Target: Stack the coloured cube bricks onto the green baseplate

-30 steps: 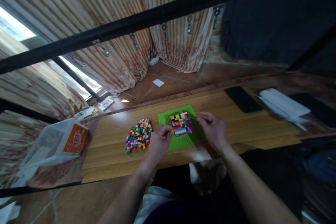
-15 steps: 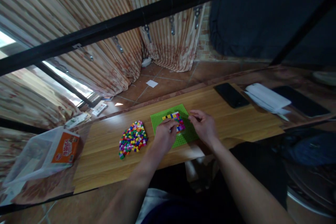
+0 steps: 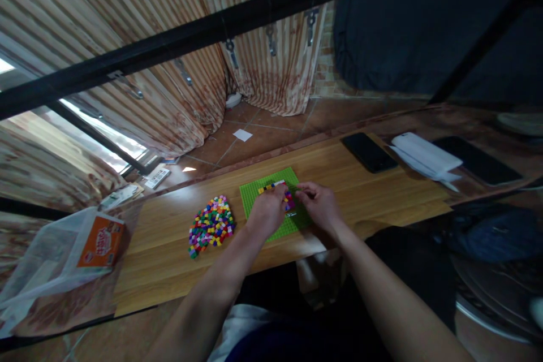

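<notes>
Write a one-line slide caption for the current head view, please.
Left hand over colourful bricks on a green baseplate, right hand beside them.

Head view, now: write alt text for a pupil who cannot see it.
The left hand covers part of a patch of coloured bricks on a green baseplate; the right hand is beside it. On the wooden table, a heap of loose bricks lies to the left and a black phone to the right.

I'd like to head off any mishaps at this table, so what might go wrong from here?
The left hand covers part of the block patch, so a block there might get nudged or sit crooked unseen. The loose block pile lies close beside the left forearm, so a sideways sweep could scatter it.
</notes>
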{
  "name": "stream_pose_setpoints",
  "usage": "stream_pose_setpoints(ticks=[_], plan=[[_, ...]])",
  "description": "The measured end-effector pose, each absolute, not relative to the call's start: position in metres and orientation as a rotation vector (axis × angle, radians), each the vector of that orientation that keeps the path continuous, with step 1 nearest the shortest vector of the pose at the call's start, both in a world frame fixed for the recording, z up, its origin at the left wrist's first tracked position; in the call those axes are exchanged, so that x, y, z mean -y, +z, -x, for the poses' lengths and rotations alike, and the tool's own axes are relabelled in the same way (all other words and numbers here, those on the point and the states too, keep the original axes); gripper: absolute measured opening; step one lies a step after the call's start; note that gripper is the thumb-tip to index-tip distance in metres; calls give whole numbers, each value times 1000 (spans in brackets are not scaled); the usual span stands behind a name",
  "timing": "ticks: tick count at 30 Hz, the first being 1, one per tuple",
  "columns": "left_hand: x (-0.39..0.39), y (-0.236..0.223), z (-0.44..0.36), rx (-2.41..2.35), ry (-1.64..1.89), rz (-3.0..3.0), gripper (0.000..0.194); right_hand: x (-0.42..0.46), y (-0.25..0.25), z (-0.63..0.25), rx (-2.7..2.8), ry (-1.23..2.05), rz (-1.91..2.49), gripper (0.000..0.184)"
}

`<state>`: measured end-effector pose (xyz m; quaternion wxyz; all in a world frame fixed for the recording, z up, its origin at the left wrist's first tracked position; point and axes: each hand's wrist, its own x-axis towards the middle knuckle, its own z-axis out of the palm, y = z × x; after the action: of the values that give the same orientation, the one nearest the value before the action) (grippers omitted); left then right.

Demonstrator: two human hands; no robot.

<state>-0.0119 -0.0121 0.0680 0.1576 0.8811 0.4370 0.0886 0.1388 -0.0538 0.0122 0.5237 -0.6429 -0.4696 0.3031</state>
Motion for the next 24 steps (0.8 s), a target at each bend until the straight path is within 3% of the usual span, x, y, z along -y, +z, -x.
stream_pose_setpoints(ticks=[13, 24], plan=[[10, 73, 2, -1324, 182, -2563, 22, 55, 12, -133, 1104, 887, 1434, 23], [12, 67, 7, -1311, 243, -2564, 29, 54, 12, -129, 1203, 769, 1547, 23]])
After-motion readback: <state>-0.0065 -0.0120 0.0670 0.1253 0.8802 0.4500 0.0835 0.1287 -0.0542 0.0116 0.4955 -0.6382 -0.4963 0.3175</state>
